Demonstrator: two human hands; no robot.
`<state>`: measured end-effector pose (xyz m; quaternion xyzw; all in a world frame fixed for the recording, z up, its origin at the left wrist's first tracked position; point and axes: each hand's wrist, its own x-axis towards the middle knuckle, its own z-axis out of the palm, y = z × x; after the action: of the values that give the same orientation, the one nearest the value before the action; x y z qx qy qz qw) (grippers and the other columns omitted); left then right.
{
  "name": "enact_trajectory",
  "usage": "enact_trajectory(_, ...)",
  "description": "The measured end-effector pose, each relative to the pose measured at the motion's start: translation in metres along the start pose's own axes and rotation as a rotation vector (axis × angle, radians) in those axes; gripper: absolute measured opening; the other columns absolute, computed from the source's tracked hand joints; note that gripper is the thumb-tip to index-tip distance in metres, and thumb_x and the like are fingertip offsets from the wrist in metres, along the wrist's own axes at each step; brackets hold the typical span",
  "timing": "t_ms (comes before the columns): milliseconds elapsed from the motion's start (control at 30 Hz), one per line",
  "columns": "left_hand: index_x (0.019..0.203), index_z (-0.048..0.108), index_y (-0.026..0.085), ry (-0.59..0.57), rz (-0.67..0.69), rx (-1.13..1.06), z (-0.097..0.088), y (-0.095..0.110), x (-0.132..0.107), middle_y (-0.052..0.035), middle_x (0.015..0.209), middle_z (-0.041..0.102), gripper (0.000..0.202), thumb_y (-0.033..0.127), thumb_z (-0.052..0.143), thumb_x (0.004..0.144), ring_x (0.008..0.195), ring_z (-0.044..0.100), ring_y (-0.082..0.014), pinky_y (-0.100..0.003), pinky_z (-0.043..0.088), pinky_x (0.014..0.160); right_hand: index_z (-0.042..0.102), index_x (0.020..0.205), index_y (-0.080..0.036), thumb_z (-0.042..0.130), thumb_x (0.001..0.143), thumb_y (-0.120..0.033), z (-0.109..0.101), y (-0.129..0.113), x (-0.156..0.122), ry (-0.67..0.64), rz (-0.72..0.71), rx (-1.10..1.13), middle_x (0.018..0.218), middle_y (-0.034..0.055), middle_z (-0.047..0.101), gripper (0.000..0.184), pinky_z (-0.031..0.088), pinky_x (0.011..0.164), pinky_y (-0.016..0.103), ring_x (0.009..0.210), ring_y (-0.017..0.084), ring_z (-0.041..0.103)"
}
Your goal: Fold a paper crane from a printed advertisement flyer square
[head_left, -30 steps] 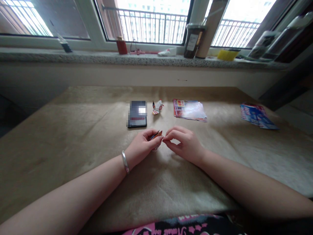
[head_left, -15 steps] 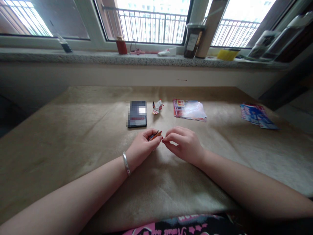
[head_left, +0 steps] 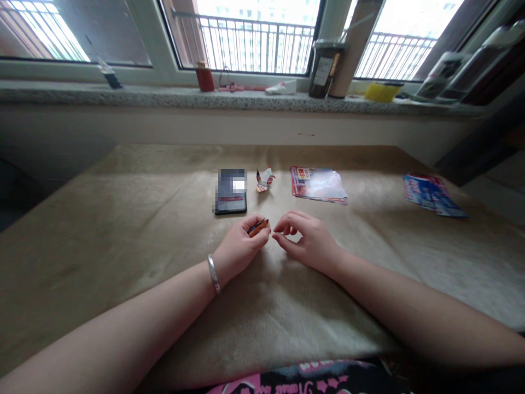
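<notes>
head view: right hand (head_left: 311, 241), loosened, has just come away; left hand (head_left: 238, 243) alone grips the folded paper (head_left: 260, 226).

Nothing reads surely. Large digits mark the leaflet stack (head_left: 322, 186) towards the bench's (head_left: 164, 246) far edge; pale characters mark the blue leaflets (head_left: 435, 195) by its right edge; pink lettering crosses the dark clothing (head_left: 283, 378) at its near edge.

On one tabletop (head_left: 123, 241) there are two piles of leaflets (head_left: 318, 185) (head_left: 433, 195), one phone (head_left: 231, 198) and one folded paper figure (head_left: 264, 180). There are two hands (head_left: 238, 241) (head_left: 315, 239), one bracelet (head_left: 213, 273) and one held paper (head_left: 259, 225).
</notes>
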<state>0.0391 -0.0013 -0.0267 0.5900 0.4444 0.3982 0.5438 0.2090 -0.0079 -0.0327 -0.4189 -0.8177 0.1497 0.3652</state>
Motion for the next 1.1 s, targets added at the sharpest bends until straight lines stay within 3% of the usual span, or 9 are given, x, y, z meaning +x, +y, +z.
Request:
enact_trajectory(267, 0.071, 0.055, 0.015, 0.017, 0.067, -0.009, 0.001, -0.007, 0.003, 0.0028, 0.067, 0.053, 0.020, 0.032, 0.065, 0.067, 0.062, 0.046, -0.0091, -0.020, 0.037, 0.059, 0.059, 0.075, -0.019, 0.059, 0.078, -0.023, 0.001, 0.001, 0.002, -0.002, 0.126, 0.149, 0.069, -0.0009, 0.057, 0.006, 0.044, 0.058, 0.023, 0.064, 0.011, 0.053)
enact_trajectory(500, 0.069, 0.056, 0.015, -0.008, 0.143, 0.073, -0.001, -0.008, 0.002, 0.0029, 0.067, 0.053, 0.011, 0.024, 0.062, 0.068, 0.063, 0.047, -0.0088, -0.020, 0.037, 0.061, 0.055, 0.069, -0.017, 0.058, 0.074, -0.023, 0.011, 0.001, 0.002, -0.074, 0.342, 0.460, 0.061, -0.0036, 0.055, 0.008, 0.041, 0.051, 0.020, 0.053, 0.008, 0.049)
enact_trajectory(833, 0.075, 0.058, 0.013, -0.027, -0.012, -0.183, -0.003, -0.004, 0.002, 0.0008, 0.064, 0.058, 0.028, 0.038, 0.069, 0.070, 0.057, 0.050, -0.0089, -0.021, 0.042, 0.056, 0.059, 0.086, -0.017, 0.060, 0.077, -0.029, 0.006, 0.005, 0.002, -0.103, 0.290, 0.415, 0.069, -0.0025, 0.056, 0.014, 0.039, 0.050, 0.019, 0.057, 0.008, 0.049)
enact_trajectory(1100, 0.084, 0.063, 0.013, -0.058, -0.012, -0.164, -0.004, -0.008, 0.003, -0.0044, 0.079, 0.067, 0.035, 0.039, 0.075, 0.065, 0.070, 0.061, -0.0146, -0.025, 0.049, 0.065, 0.059, 0.074, -0.016, 0.059, 0.079, -0.026, 0.009, 0.004, 0.003, -0.156, 0.287, 0.375, 0.066, -0.0024, 0.057, 0.011, 0.037, 0.048, 0.018, 0.053, 0.006, 0.045)
